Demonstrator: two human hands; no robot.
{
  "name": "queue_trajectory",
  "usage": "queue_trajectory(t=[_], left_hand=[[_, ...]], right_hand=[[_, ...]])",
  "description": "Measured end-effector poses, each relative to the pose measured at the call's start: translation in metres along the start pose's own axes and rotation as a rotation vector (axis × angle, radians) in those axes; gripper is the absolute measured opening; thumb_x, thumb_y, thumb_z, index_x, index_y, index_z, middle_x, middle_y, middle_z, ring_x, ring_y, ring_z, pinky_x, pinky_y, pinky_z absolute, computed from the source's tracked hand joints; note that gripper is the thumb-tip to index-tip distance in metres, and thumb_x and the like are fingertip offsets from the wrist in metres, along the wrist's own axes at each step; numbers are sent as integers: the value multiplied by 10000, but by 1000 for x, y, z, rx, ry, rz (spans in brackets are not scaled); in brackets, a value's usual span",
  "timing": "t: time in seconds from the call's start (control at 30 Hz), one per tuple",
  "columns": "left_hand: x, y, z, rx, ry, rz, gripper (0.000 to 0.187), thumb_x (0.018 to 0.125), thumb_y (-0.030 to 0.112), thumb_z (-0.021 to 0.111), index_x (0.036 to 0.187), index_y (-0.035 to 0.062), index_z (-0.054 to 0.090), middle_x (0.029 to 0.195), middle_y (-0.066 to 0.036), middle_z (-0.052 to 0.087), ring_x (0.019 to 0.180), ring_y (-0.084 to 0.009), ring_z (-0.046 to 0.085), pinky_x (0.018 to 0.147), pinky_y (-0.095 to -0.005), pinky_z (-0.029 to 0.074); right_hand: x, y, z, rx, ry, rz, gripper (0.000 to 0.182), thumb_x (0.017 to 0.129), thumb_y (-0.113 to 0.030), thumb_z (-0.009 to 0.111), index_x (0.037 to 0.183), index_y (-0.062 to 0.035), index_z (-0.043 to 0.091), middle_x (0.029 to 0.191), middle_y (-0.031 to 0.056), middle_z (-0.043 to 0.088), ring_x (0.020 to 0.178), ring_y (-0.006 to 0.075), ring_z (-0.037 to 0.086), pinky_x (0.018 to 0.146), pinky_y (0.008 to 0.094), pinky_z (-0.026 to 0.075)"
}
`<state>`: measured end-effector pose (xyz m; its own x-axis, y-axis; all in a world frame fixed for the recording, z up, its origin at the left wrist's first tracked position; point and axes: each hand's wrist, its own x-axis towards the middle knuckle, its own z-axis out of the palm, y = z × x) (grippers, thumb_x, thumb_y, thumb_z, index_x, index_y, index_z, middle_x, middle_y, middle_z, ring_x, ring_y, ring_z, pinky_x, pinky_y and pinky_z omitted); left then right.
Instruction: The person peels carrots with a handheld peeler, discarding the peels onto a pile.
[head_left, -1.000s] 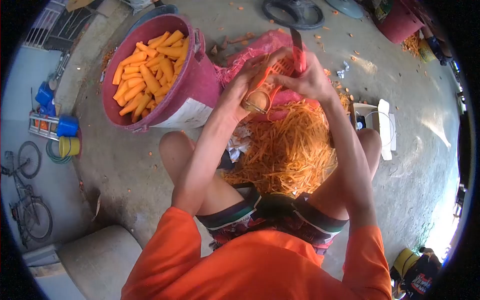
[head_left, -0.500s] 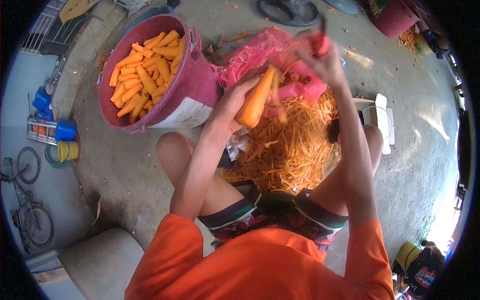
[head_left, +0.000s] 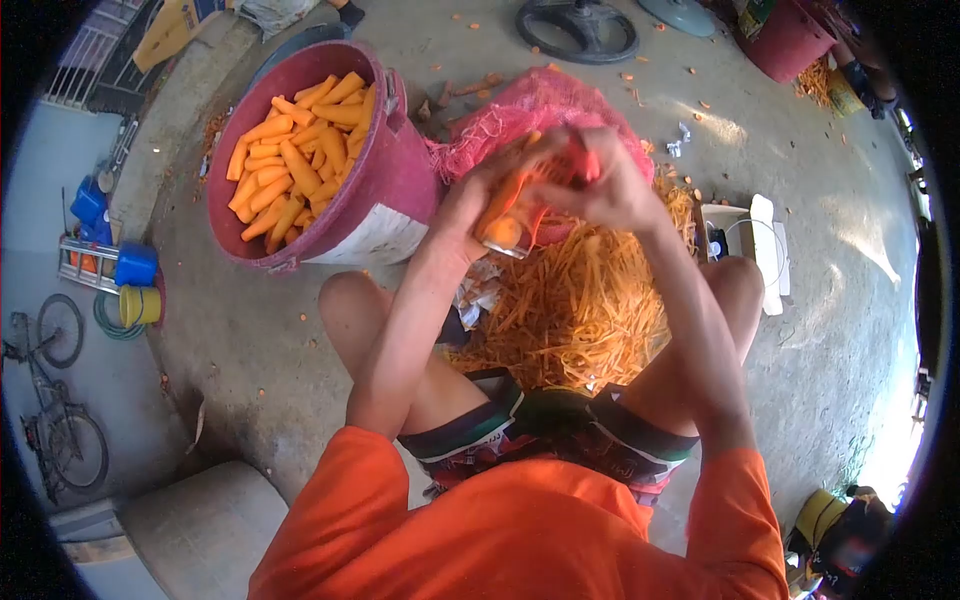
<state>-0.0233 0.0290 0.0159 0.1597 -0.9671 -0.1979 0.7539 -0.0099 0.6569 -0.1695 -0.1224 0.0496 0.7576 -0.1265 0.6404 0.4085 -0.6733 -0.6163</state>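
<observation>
My left hand (head_left: 478, 192) is closed around a peeled-looking carrot (head_left: 503, 232), its thick end pointing toward me. Wrapped round a red-handled peeler (head_left: 583, 162), my right hand (head_left: 612, 190) is up against the carrot, somewhat blurred. The peeler's head lies over the carrot, with a shiny metal edge by the thick end. Beneath both hands, a heap of carrot peelings (head_left: 580, 310) spreads between my legs. A pink mesh sack (head_left: 545, 100) lies just beyond the hands, its contents mostly hidden.
To the left stands a large maroon tub (head_left: 420, 190) full of peeled carrots (head_left: 300, 165). A white open box (head_left: 765, 250) sits by my right knee. A dark round base (head_left: 577, 28) and another maroon tub (head_left: 790, 45) are farther off. Scraps dot the concrete floor.
My right hand has come down and left with the peeler, from above the sack onto the carrot. My left hand still grips the carrot in nearly the same spot.
</observation>
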Motion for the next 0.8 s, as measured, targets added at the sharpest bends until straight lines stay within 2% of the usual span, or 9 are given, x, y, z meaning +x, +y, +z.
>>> queue_trajectory(t=[0.1, 0.13, 0.27, 0.3, 0.43, 0.47, 0.6, 0.7, 0.8], left_hand=[[-5, -2, 6, 75, 151, -36, 399, 1028, 293, 596, 1372, 94, 558, 1092, -58, 686, 784, -151, 687, 581, -285, 587], [-6, 3, -3, 51, 107, -95, 398, 1027, 289, 600, 1368, 89, 558, 1047, -53, 694, 772, -163, 688, 579, -289, 586], [2, 0, -1, 36, 85, -27, 434, 1050, 293, 550, 1439, 104, 524, 1206, -65, 681, 1024, -157, 680, 759, -299, 598], [1, 1, -2, 32, 52, -26, 432, 1051, 284, 544, 1447, 112, 519, 1212, -65, 677, 1034, -162, 677, 777, -299, 598], [-4, 4, -19, 37, -111, -136, 438, 1052, 248, 520, 1465, 105, 497, 1297, -82, 641, 1108, -184, 662, 872, -327, 597], [-3, -3, -14, 105, 34, -42, 432, 1053, 228, 508, 1462, 88, 494, 1317, -95, 630, 1122, -186, 659, 890, -336, 592], [-1, -3, 11, 87, 104, 55, 438, 1056, 240, 514, 1464, 82, 480, 1233, -77, 646, 1005, -164, 662, 793, -312, 587], [-5, -4, -8, 167, 74, 35, 438, 1043, 251, 545, 1442, 74, 512, 1266, -76, 639, 952, -146, 681, 685, -290, 596], [1, 3, -18, 1, 35, -45, 396, 1051, 250, 530, 1395, 53, 543, 1183, -84, 667, 892, -167, 689, 658, -302, 597]], right_hand=[[-8, 39, -33, 250, 212, 403, 217, 824, -19, 798, 1021, -20, 707, 965, 57, 747, 938, 144, 681, 829, 285, 539], [-4, 47, -40, 87, 268, 417, 236, 817, -27, 806, 1034, -35, 713, 954, 52, 744, 949, 141, 679, 848, 292, 534], [-5, 1, 4, 76, 56, 3, 178, 839, -38, 793, 1002, -37, 721, 896, 60, 718, 882, 122, 667, 825, 300, 533], [-5, -8, 2, -23, -60, 173, 154, 842, -36, 788, 982, -34, 725, 913, 75, 731, 891, 145, 675, 830, 307, 534], [-9, 36, -32, 78, 244, 344, 169, 831, -47, 796, 983, -28, 724, 931, 80, 743, 893, 168, 684, 829, 300, 527], [-6, 40, -39, 128, 310, 370, 165, 832, -47, 794, 978, -22, 722, 936, 84, 746, 900, 176, 686, 823, 305, 529], [1, -11, 4, 41, -64, 21, 142, 873, 3, 744, 1005, -13, 693, 945, 80, 750, 885, 154, 706, 794, 309, 562], [-3, 40, -29, 122, 277, 295, 183, 866, 9, 755, 1037, -15, 691, 951, 69, 748, 871, 137, 696, 791, 284, 566], [-5, 21, -21, 146, 182, 289, 174, 873, 6, 748, 1037, -10, 693, 954, 65, 744, 884, 132, 684, 788, 284, 565]])
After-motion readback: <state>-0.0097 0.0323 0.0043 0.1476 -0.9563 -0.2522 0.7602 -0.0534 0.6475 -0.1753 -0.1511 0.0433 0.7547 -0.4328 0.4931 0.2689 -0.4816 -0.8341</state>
